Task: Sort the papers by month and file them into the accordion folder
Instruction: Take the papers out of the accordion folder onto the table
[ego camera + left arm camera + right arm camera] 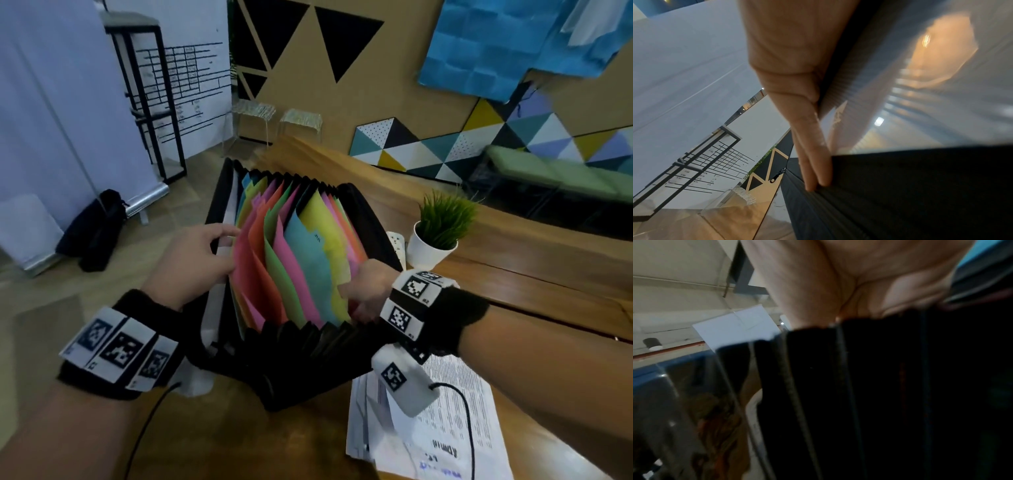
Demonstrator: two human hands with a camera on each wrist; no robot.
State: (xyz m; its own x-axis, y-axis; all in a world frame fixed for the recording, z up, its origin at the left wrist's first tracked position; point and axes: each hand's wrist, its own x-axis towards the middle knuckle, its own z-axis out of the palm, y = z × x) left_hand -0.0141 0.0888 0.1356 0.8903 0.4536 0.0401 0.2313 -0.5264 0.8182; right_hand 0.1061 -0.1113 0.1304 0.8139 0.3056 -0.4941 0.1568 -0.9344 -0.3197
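The black accordion folder point(308, 359) stands pulled wide open on the wooden table point(513, 281), its coloured dividers point(301, 260) fanned out. My left hand point(219, 240) lies at the folder's left wall, fingertips at the first pink divider. In the left wrist view its fingers point(813, 162) run straight along the black folder edge point(900, 186), next to a translucent white flap. My right hand point(363, 291) reaches down among the dividers at the right end, its fingertips hidden. The right wrist view shows only the palm point(838, 280) above the dark pleats point(879, 386). A stack of printed papers point(445, 428) lies under my right wrist.
A small potted plant point(438, 233) and a white power strip point(397, 243) stand just right of the folder. The table's left edge runs beside the folder, with floor and a black bag point(96, 233) beyond. Cables hang from both wrist cameras.
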